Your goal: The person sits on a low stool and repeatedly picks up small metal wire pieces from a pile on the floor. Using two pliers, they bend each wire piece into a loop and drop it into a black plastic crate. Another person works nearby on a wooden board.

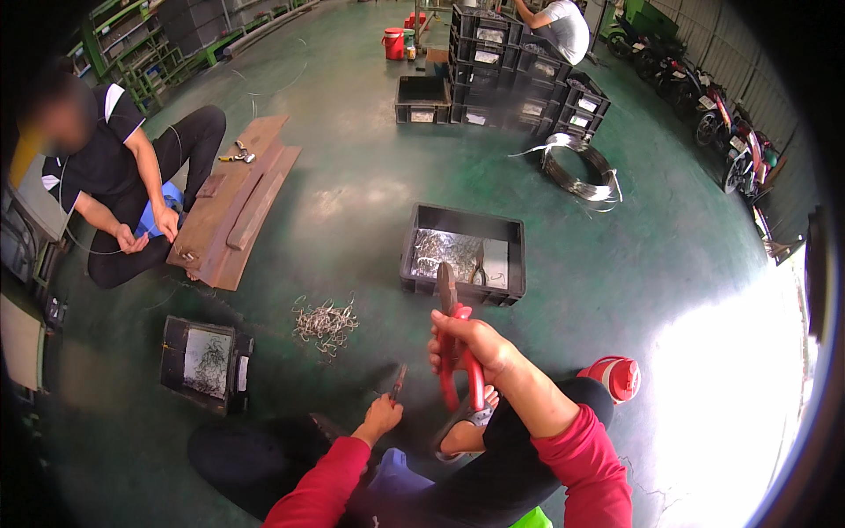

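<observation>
My right hand (473,341) is closed round a pair of red-handled pliers (447,286), jaws pointing up and away from me. Lower and to the left, my left hand (378,418) grips a slim dark-tipped tool with some red on it (399,384); its exact kind is hard to make out. Beyond the pliers stands a black crate (518,264) with small metal pieces and another hand tool (479,274) inside. A pile of bent wire hooks (326,326) lies on the floor ahead of my left hand.
A second black crate (241,374) with small pieces sits at left. A co-worker (97,150) sits by a board (216,211), handling wire. Stacked crates (480,79), a wire coil (581,176) and another person (563,31) are farther off. A red jug (616,378) stands beside my right knee.
</observation>
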Demonstrator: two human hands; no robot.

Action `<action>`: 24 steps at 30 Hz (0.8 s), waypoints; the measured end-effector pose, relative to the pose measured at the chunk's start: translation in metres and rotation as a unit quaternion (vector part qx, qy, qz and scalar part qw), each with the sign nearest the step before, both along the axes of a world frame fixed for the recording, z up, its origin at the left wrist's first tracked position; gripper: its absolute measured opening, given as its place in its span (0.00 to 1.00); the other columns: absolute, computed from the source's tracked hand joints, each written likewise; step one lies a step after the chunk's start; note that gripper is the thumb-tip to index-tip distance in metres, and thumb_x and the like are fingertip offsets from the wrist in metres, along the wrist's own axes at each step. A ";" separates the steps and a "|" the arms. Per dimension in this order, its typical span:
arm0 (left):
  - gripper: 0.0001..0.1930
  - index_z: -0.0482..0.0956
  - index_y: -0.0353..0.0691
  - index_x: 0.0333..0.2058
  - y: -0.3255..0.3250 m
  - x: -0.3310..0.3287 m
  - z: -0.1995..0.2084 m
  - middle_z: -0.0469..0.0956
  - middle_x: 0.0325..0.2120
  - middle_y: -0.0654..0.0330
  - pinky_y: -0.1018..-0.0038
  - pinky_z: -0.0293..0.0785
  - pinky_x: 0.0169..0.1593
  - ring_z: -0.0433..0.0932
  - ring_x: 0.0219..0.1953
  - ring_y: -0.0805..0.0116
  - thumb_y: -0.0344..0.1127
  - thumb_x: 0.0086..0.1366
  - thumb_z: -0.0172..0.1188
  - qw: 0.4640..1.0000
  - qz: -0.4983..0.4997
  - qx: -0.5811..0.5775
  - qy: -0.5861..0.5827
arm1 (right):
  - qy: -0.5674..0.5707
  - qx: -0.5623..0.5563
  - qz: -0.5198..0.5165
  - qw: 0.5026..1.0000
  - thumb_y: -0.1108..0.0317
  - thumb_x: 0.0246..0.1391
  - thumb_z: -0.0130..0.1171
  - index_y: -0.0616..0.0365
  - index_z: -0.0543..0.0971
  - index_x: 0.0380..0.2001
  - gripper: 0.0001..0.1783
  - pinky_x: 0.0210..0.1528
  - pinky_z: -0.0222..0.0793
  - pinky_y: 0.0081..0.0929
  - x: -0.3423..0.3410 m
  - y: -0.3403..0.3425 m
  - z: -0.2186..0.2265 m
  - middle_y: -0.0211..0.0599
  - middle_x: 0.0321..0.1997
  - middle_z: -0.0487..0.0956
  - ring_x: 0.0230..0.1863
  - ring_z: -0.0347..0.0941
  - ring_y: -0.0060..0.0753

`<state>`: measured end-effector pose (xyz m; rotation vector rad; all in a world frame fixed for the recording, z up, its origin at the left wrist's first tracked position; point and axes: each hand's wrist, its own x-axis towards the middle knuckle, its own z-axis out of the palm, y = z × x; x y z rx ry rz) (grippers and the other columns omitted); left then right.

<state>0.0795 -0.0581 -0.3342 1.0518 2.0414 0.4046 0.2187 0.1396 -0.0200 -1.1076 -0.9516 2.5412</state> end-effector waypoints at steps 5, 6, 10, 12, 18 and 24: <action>0.15 0.77 0.37 0.41 0.055 -0.010 0.064 0.79 0.28 0.55 0.68 0.74 0.39 0.79 0.36 0.68 0.40 0.58 0.62 0.937 0.204 0.088 -0.270 | -0.056 0.073 -0.008 0.996 0.51 0.57 0.59 0.57 0.71 0.29 0.19 0.33 0.72 0.30 0.005 -0.001 0.001 0.32 0.25 0.74 0.27 0.73 0.28; 0.14 0.77 0.38 0.43 0.063 -0.017 0.086 0.79 0.29 0.59 0.71 0.74 0.38 0.78 0.36 0.73 0.36 0.60 0.61 0.922 0.209 0.100 -0.312 | -0.093 0.130 0.010 0.987 0.50 0.57 0.59 0.57 0.71 0.26 0.21 0.30 0.69 0.26 0.007 -0.001 0.001 0.31 0.24 0.73 0.26 0.72 0.26; 0.16 0.72 0.35 0.50 0.072 -0.024 0.184 0.77 0.38 0.61 0.74 0.74 0.39 0.77 0.40 0.73 0.31 0.65 0.56 0.893 0.158 0.226 -0.355 | -0.190 0.226 0.010 0.955 0.48 0.56 0.58 0.58 0.72 0.25 0.23 0.28 0.66 0.24 0.005 -0.002 -0.002 0.29 0.21 0.71 0.23 0.68 0.23; 0.18 0.70 0.32 0.54 0.070 -0.021 0.221 0.76 0.43 0.61 0.75 0.74 0.41 0.77 0.43 0.71 0.28 0.66 0.54 0.902 0.125 0.237 -0.339 | -0.254 0.293 0.024 0.921 0.47 0.56 0.58 0.59 0.71 0.25 0.24 0.28 0.65 0.24 0.004 -0.004 -0.002 0.29 0.21 0.71 0.22 0.67 0.22; 0.19 0.69 0.32 0.55 0.063 -0.010 0.264 0.76 0.44 0.62 0.76 0.72 0.45 0.76 0.46 0.72 0.26 0.66 0.53 0.917 0.084 0.253 -0.298 | -0.304 0.369 0.035 0.878 0.45 0.55 0.56 0.60 0.71 0.25 0.26 0.28 0.67 0.27 0.002 -0.005 -0.005 0.31 0.20 0.72 0.22 0.69 0.24; 0.17 0.71 0.34 0.54 0.060 -0.006 0.267 0.77 0.42 0.62 0.79 0.70 0.44 0.76 0.42 0.77 0.28 0.66 0.55 0.920 0.060 0.292 -0.253 | -0.318 0.386 0.044 0.865 0.44 0.55 0.56 0.62 0.71 0.27 0.27 0.28 0.68 0.28 0.002 -0.003 -0.010 0.32 0.20 0.73 0.22 0.70 0.25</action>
